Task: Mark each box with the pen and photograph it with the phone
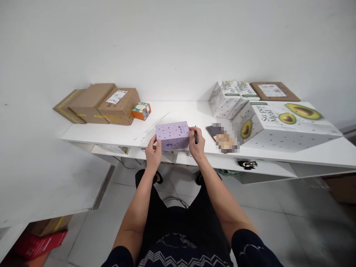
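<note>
Head view: the left hand (pixel 153 151) pinches the left end of a lilac spotted box (pixel 172 130) at the front of a white worktop (pixel 119 133); the right hand (pixel 197 147), curled round a black marker (pixel 196 138), meets the opposite end. Steadying the box appears the current step; the next move calls for a firm left hold.

soft bright light on the wall (pixel 172 44), dim blurry floor (pixel 311 218) at lower right, wide-angle edge stretch
</note>
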Demonstrator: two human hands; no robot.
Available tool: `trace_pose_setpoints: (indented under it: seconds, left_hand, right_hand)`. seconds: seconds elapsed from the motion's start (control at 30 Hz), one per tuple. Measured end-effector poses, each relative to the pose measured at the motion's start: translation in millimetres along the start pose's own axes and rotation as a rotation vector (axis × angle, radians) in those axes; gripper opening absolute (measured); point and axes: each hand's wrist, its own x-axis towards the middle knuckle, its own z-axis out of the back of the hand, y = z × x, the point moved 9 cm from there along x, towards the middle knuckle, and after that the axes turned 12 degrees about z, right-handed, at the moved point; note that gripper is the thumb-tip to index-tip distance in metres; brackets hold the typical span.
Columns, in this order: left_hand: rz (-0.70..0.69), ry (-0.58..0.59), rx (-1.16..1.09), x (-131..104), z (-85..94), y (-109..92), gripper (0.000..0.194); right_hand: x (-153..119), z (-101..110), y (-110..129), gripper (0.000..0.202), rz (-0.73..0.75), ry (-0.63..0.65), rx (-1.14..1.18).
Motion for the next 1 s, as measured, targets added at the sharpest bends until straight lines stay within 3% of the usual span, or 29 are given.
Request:
trace_pose_setpoints:
  seconds: [0.1, 0.17, 0.23, 0.4, 0.53, 0.63, 0.77, 1.0]
  left_hand:
    - [0.021, -0.003, 0.004, -1.0, 0.3, 4.0, 0.057]
    - [0.016, -0.023, -0.008, -2.7, 0.2, 5.3, 0.057]
    - [-0.038, -0.082, -0.019, -5.3, 1.1, 1.4, 0.054]
    - [-0.454, -0.291, 0.127, -23.0, -4.2, -37.1, 0.028]
    - [-0.712, -0.281, 0.28, -35.7, -21.1, -53.4, 0.029]
    - [-0.758, -0.29, 0.289, -38.4, -22.2, -50.2, 0.029]
    - [-0.72, -0.297, 0.309, -37.2, -24.8, -42.9, 0.028]
    - [-0.655, -0.279, 0.275, -33.3, -29.1, -35.3, 0.028]
  right_hand:
    - [14.3, 16.9, 5.5, 0.035, 0.01, -0.106, 0.028]
    - [24.5, 28.6, 11.2, 0.037, -0.022, -0.214, 0.141]
    - [35.2, 27.7, 21.5, 0.042, -0.062, -0.227, 0.297]
    - [51.6, -16.5, 55.9, 0.05, -0.147, 0.009, 0.532]
    - [50.5, -62.7, 57.5, 0.035, -0.224, 0.236, 0.594]
    - [45.8, -80.3, 47.9, 0.026, -0.283, 0.325, 0.616]
    - [39.3, -80.4, 41.7, 0.021, -0.311, 0.364, 0.551]
    - [37.1, -79.8, 57.0, 0.022, -0.106, 0.485, 0.317]
